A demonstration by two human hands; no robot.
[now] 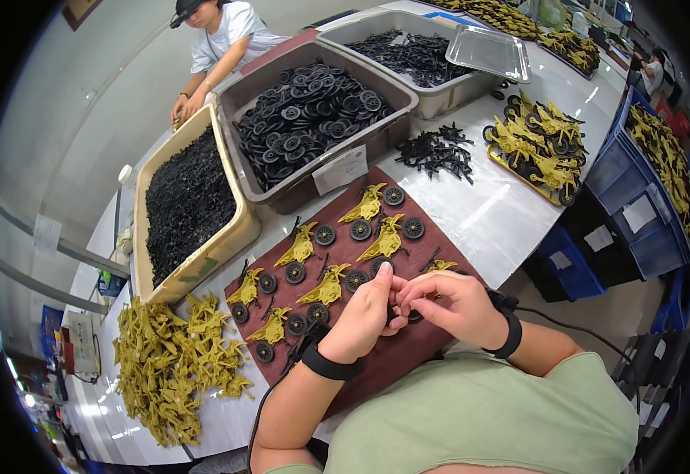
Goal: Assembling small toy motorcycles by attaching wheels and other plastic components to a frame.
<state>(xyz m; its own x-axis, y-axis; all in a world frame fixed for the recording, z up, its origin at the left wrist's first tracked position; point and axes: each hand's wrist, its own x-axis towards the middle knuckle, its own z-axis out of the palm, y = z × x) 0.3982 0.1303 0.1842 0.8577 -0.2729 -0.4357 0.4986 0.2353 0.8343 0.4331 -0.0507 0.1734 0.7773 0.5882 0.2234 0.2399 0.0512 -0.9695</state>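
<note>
My left hand [367, 310] and my right hand [454, 306] meet above the near right part of a dark red mat [432, 347]. Both have curled fingers, pinched around something small that they mostly hide; only a dark bit shows between them. Beyond my left thumb lies a black toy wheel [356, 280]. Yellow toy motorcycle bodies [326, 286] are laid out in rows on the mat, with black wheels [325, 235] and thin black parts beside them. Another yellow body [442, 265] is partly covered by my right hand.
A cream bin [244, 229] of small black pieces, a grey bin [282, 204] of wheels and another grey bin [455, 95] stand beyond the mat. Yellow parts [172, 363] lie heaped left. A tray of motorcycles [538, 146] sits right. A person [226, 39] works across the table.
</note>
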